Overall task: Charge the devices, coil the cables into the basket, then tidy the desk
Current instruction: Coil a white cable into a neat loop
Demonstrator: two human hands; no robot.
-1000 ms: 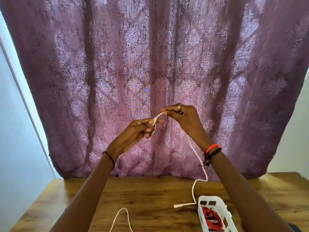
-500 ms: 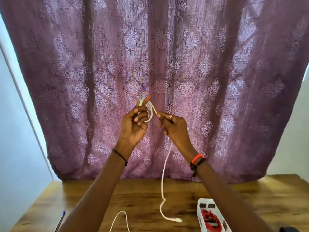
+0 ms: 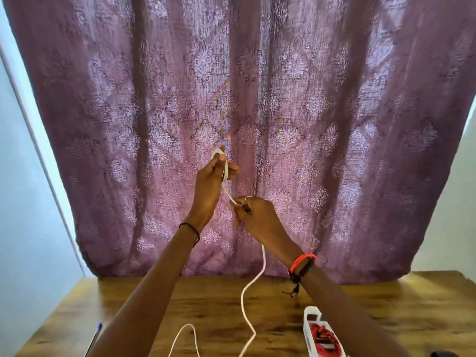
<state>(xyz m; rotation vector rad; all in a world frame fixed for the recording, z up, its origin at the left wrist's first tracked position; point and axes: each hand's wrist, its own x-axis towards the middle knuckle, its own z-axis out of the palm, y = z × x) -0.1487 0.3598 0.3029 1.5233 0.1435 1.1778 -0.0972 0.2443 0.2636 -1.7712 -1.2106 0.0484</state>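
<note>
My left hand [image 3: 212,180] is raised in front of the curtain and holds loops of a white cable [image 3: 253,276] wound round its fingers. Just below and to the right, my right hand [image 3: 257,217] pinches the same cable. From there the cable hangs down to the wooden desk [image 3: 386,313] and runs out of the bottom of the view. A white basket [image 3: 309,328] with a coiled red cable [image 3: 323,338] inside stands on the desk under my right forearm.
A purple patterned curtain [image 3: 257,99] hangs behind the desk. A blue pen [image 3: 95,336] lies near the desk's left front. Another white cable loop [image 3: 185,336] lies at the bottom centre. A dark object [image 3: 444,353] shows at the bottom right edge.
My left hand rose and took cable loops round its fingers. My right hand dropped lower, sliding along the cable, and the cable's loose end has been dragged out of view.
</note>
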